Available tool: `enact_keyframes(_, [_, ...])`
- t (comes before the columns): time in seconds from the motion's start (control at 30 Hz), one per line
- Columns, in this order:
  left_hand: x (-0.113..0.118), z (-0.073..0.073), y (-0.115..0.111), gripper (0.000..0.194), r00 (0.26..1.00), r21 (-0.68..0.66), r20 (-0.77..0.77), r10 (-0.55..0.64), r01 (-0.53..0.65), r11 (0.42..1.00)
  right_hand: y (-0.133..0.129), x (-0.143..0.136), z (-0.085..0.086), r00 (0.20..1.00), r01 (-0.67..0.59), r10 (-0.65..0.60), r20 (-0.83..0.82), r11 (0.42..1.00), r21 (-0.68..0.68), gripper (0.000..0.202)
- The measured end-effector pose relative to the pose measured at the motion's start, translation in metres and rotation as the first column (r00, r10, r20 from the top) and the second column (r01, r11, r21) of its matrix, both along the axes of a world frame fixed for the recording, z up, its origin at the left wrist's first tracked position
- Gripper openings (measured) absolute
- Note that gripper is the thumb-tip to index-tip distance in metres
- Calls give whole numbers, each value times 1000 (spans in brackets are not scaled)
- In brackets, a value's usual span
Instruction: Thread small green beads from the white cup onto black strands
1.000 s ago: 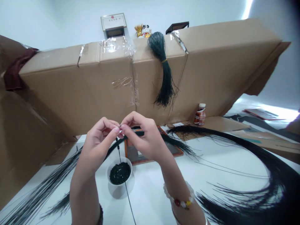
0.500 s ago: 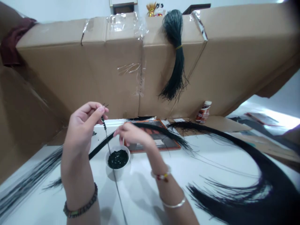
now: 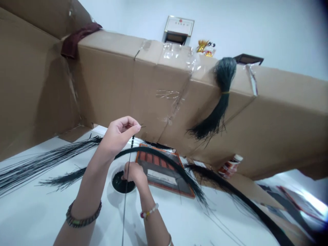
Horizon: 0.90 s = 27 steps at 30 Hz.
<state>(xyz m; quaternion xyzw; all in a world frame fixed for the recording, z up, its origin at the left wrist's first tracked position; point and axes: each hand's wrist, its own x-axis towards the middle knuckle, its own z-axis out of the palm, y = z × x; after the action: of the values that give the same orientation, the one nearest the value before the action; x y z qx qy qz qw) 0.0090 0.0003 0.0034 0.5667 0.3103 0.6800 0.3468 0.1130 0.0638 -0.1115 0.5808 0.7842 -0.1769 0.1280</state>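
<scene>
Left hand [image 3: 122,134] pinched a string [image 3: 124,216] with dark beads [image 3: 132,141], right hand [image 3: 135,171] reached into a bowl [image 3: 117,168] of dark bits [image 3: 118,183] — whether it gripped any couldn't be told

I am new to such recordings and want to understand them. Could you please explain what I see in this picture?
There is no machine: a person's two bare hands work here, seen from a camera worn on the head, looking forward and down. The left hand pinches a thin dark strand with small dark beads near its top. The right hand dips into a white bowl of small dark pieces; its grip is unclear. On the white table also lie long dark bundles and an orange-edged panel. Behind stands cardboard.
</scene>
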Motion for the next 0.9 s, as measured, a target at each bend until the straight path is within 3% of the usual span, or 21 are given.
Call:
enact_keyframes(0.13, [0, 0, -2, 15, 1000, 4, 23, -17, 17, 1000, -1, 20, 12, 989, -80, 77, -123, 997, -16, 28])
enact_keyframes(0.3, [0, -1, -2, 14, 1000, 16, 22, 2, -3, 1000, 2, 31, 7, 980, -54, 34, -196, 994, -93, 23])
enact_keyframes(0.47, [0, 0, -4, 14, 995, -2, -53, -80, 80, 997, 4, 42, 17, 889, -52, 54, -455, 999, 16, 12])
enact_keyframes(0.63, [5, 1, -12, 10, 974, 23, -117, -193, 197, 980, -23, 57, 63, 595, 104, 181, -783, 949, 298, 32])
enact_keyframes(0.67, [7, 1, -15, 11, 974, 42, -127, -186, 193, 980, -32, 58, 72, 496, 159, 227, -838, 925, 345, 35])
enact_keyframes(0.73, [11, 1, -21, 12, 980, 103, -138, -145, 160, 982, -51, 60, 88, 169, 235, 349, -922, 894, 382, 29])
enact_keyframes(0.77, [13, 1, -25, 13, 985, 142, -133, -110, 129, 981, -60, 59, 93, 69, 263, 387, -919, 882, 391, 25])
enact_keyframes(0.8, [15, 1, -29, 13, 991, 187, -120, -56, 78, 979, -68, 59, 97, 10, 301, 417, -909, 865, 400, 22])
enact_keyframes(0.9, [21, 0, -38, 14, 977, 319, -91, 195, -157, 935, -83, 57, 104, -8, 417, 479, -878, 800, 432, 20])
